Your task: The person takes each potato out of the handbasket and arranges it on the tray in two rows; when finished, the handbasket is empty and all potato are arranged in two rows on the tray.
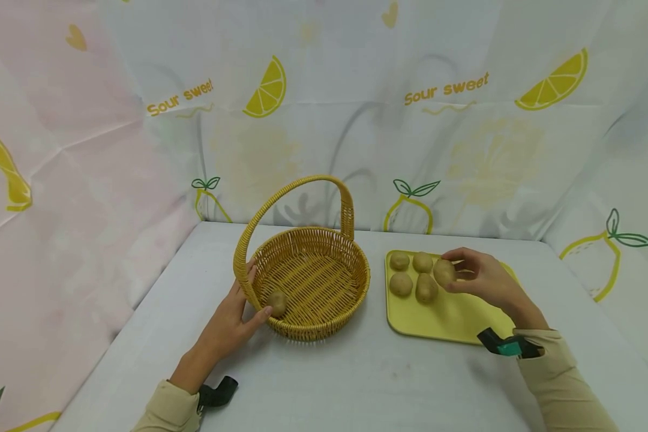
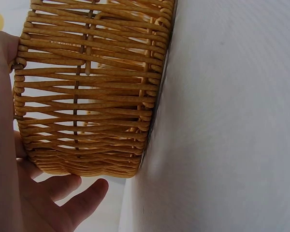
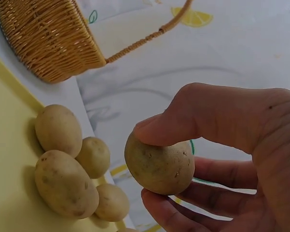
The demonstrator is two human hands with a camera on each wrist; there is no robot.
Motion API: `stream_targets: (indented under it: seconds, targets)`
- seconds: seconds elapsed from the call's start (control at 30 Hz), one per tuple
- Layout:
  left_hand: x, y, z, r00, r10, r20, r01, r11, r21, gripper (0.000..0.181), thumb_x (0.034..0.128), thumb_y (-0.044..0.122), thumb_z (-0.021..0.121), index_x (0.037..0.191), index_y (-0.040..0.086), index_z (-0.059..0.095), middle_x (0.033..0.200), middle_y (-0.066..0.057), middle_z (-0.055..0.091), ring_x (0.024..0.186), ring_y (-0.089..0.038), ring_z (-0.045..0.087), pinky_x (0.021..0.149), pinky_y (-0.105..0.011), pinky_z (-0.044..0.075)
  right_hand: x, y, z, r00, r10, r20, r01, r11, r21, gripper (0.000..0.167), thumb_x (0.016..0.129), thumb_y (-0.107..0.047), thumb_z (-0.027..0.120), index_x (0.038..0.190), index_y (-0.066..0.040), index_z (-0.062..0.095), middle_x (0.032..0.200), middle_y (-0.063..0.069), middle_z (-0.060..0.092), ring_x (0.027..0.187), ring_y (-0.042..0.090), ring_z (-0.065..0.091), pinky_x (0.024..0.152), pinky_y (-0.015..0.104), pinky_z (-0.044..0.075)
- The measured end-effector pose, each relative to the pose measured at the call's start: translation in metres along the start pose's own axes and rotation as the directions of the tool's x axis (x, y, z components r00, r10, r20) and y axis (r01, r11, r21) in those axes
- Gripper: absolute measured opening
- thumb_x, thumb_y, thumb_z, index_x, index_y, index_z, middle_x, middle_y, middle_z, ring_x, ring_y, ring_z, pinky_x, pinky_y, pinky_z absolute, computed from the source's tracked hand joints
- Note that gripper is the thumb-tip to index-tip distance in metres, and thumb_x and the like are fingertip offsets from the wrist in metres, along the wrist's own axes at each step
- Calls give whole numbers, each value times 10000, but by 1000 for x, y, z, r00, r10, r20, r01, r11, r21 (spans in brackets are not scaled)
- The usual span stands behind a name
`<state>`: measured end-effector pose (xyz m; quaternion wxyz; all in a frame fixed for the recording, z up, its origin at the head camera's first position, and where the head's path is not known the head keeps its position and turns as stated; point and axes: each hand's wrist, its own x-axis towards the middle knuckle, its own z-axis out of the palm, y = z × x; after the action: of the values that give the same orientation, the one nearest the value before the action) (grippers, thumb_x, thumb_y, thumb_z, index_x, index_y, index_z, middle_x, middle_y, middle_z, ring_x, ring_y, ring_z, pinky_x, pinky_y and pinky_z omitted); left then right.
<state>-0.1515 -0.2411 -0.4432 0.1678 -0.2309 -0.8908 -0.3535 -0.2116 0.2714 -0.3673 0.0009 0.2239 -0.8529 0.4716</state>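
Observation:
My right hand pinches a potato between thumb and fingers. In the right wrist view this potato looks raised above the yellow tray. Several other potatoes lie on the tray's left part, just left of that hand. On the left, my left hand holds the round wicker basket by its left side. Its thumb lies over the rim, while the fingers reach along the outer wall. Inside the basket a single potato rests against the near left wall, close to the thumb.
The basket's tall arched handle rises above its opening. Basket and tray stand side by side on a white table, a narrow gap between them. A lemon-print cloth hangs behind the table and along its sides.

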Motion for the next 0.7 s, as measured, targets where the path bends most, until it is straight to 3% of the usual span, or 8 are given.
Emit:
stream_targets:
  seconds: [0.4,0.7]
  targets:
    - [0,-3,1,1000,4,0,-4,1000,1,884,987,274,715,1631,-49,203,1725,-135,128,1558,-295,165,1183,-248,165,0,14,-2,995,100,27,-99,994,-56,540,825,-64,856,1293,59,617,1303,224,620,1119,357,619,819,288,543]
    - [0,-3,1,1000,16,-5,-16,1000,-9,885,984,263,720,1629,-54,203,1725,-139,124,1558,-292,164,1170,-204,141,-1,28,-4,991,135,21,-134,990,-46,546,829,-47,848,1285,109,593,1299,256,598,1121,354,601,844,267,533]
